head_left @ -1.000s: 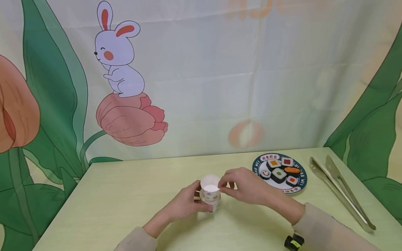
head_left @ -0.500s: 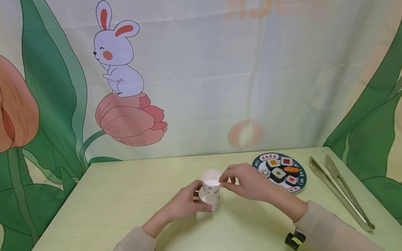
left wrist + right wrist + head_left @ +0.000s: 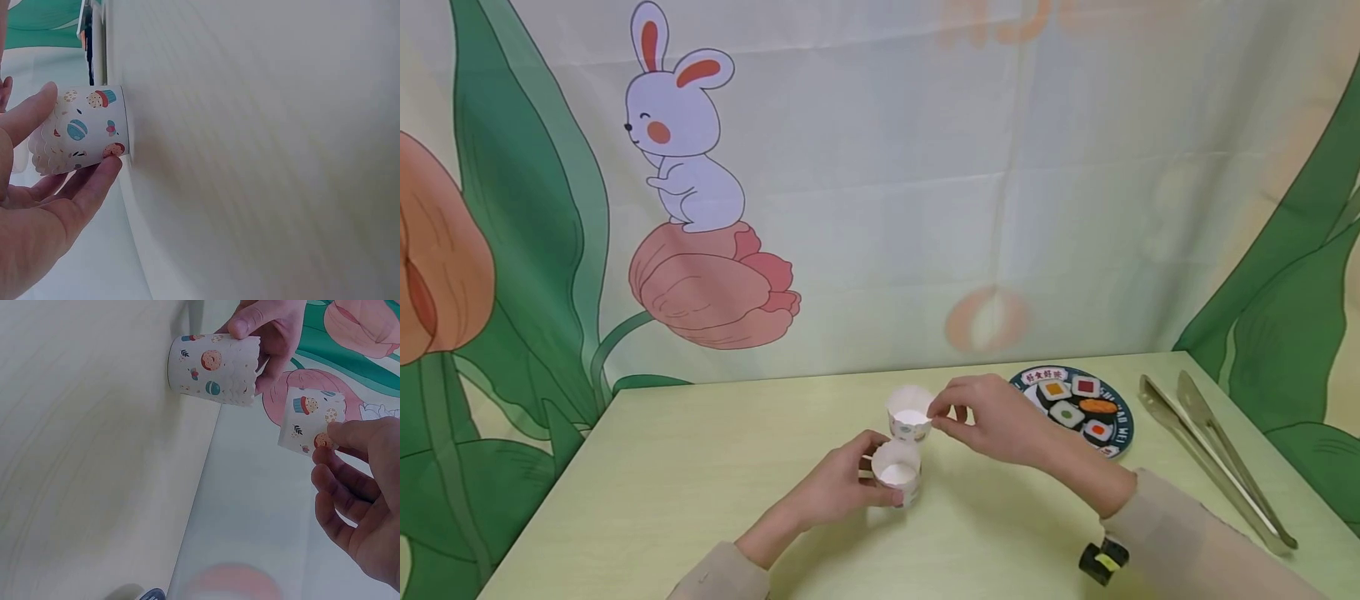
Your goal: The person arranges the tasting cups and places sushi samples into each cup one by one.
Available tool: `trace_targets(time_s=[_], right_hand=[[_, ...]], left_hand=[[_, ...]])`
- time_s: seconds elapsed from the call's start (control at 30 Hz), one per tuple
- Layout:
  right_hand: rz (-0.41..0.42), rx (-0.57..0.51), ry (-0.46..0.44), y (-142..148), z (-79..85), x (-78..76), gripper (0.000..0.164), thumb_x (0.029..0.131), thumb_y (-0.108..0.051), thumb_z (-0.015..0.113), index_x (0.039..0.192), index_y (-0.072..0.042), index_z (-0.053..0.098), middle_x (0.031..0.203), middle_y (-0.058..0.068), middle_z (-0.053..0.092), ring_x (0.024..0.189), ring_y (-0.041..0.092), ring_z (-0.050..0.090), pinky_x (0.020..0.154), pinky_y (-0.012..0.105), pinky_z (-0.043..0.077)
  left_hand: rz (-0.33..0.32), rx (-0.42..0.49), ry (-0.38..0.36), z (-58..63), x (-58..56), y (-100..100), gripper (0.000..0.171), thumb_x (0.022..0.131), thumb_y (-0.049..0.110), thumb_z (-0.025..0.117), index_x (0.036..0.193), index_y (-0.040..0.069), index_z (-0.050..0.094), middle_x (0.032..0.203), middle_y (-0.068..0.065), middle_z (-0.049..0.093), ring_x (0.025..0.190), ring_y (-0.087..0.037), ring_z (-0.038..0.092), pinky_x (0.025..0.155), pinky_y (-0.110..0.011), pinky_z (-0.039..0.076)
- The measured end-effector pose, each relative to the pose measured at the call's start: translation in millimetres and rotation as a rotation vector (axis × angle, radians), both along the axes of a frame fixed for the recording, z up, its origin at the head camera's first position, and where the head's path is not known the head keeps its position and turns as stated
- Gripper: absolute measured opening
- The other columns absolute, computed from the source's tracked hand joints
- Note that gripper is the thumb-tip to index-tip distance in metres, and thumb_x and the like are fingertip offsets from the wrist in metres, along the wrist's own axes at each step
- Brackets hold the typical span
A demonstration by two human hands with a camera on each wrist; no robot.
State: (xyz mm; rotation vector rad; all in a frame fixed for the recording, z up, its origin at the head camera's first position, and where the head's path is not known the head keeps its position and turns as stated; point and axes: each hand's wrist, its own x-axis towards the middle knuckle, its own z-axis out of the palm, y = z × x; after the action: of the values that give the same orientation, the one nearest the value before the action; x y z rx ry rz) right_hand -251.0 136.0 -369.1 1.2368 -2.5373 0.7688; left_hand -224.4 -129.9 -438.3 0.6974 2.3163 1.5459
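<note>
Behind the table hung a pale curtain (image 3: 850, 208) printed with big leaves, a white rabbit (image 3: 703, 192) on a pink tulip, and an orange tulip at the far left. A light yellow-green table (image 3: 700, 467) ran across the view, its left part bare apart from the work near the middle.

The left hand (image 3: 846, 483) came first, thumb and fingers curled around the near cup (image 3: 897, 473), a white paper cup with cake prints. That cup was upright, mouth up, and its base seemed to rest on the table. Just beyond it, the far cup (image 3: 910, 427), of the same kind, was up in the air, its rim pinched narrowly between thumb and fingertips of the right hand (image 3: 988, 421).

As for progress, I judged it partway: the 2 cups were clear of each other, neither inside the other, and 1 was already standing. The far cup was not yet set down anywhere. Whether more cups were nested inside either could not be told.

Further right, partly behind the right hand, lay a round plate (image 3: 1123, 421) with sushi on it, printed or toy, unclear which. Metal tongs (image 3: 1213, 473) lay last, apparently unused.
</note>
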Motion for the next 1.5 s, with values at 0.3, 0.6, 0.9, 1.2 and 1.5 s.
trace_targets(time_s=[0.3, 0.6, 0.9, 1.2, 1.5], right_hand=[[-0.060, -0.008, 0.030, 6, -3.1, -10.4, 0.005, 0.092, -0.010, 0.078, 0.096, -0.013, 0.079, 0.087, -0.010, 0.070, 0.073, 0.004, 0.056, 0.063, 0.023, 0.051], [-0.129, 0.023, -0.012, 9, -10.7, -24.3, 0.003, 0.094, -0.010, 0.077, 0.096, -0.012, 0.078, 0.084, -0.010, 0.068, 0.071, 0.006, 0.054, 0.062, 0.024, 0.050], [-0.198, 0.117, -0.043, 7, -21.4, -35.5, 0.004, 0.093, -0.012, 0.077, 0.096, -0.011, 0.079, 0.083, -0.009, 0.067, 0.071, 0.007, 0.056, 0.065, 0.025, 0.051], [-0.236, 0.165, -0.075, 6, -29.3, -41.8, 0.004, 0.093, -0.013, 0.078, 0.096, -0.012, 0.079, 0.083, -0.008, 0.068, 0.073, 0.008, 0.058, 0.070, 0.029, 0.053], [-0.289, 0.191, -0.117, 9, -37.2, -47.9, 0.004, 0.094, -0.014, 0.077, 0.096, -0.011, 0.078, 0.086, -0.006, 0.070, 0.076, 0.009, 0.062, 0.073, 0.032, 0.056]], left_hand=[[0.004, 0.010, 0.008, 1.6, 0.9, 1, 0.056, 0.085, 0.002, 0.084, 0.130, -0.004, 0.052, 0.119, -0.016, 0.061, 0.111, -0.033, 0.062, 0.095, -0.044, 0.056], [0.022, -0.043, 0.015, 1.1, -0.8, -4, 0.056, 0.085, 0.007, 0.085, 0.130, -0.002, 0.052, 0.119, -0.013, 0.061, 0.112, -0.030, 0.062, 0.095, -0.041, 0.056], [0.017, -0.038, 0.015, -1.2, -0.8, -4, 0.057, 0.085, 0.006, 0.085, 0.130, -0.002, 0.052, 0.119, -0.014, 0.061, 0.112, -0.030, 0.062, 0.094, -0.039, 0.056], [0.015, -0.044, 0.016, -1.4, -0.6, -6, 0.057, 0.085, 0.007, 0.085, 0.131, -0.002, 0.052, 0.118, -0.013, 0.061, 0.111, -0.030, 0.062, 0.094, -0.037, 0.056], [0.006, -0.031, 0.016, -2.0, 0.8, -8, 0.057, 0.084, 0.005, 0.086, 0.130, -0.002, 0.053, 0.119, -0.015, 0.061, 0.112, -0.031, 0.062, 0.093, -0.032, 0.056]])
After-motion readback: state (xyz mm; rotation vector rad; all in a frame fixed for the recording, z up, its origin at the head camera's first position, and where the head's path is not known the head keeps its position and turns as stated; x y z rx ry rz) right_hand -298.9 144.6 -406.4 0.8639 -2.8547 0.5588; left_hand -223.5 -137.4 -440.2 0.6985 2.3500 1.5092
